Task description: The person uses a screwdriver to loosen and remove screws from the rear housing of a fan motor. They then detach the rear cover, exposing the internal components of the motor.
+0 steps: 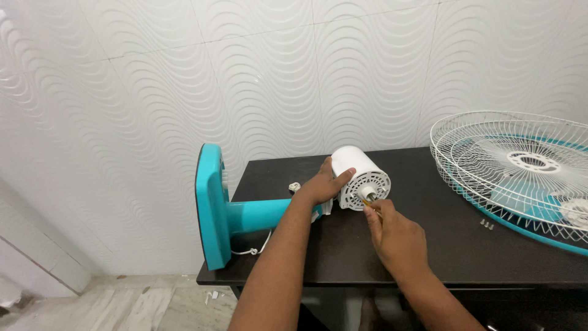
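Left hand wraps over the white fan motor housing, fingers curled on its top, pinning it on its side on the dark worktop. Right hand is closed around a screwdriver, tip at the housing's vented face. The teal stand and base overhang the worktop's left edge. White wire guards lie well to the right, small screws just beside them.

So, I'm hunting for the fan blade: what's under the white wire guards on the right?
Under the white wire guards, teal blade parts show through the mesh. How many blades, or anything beneath, can't be told.
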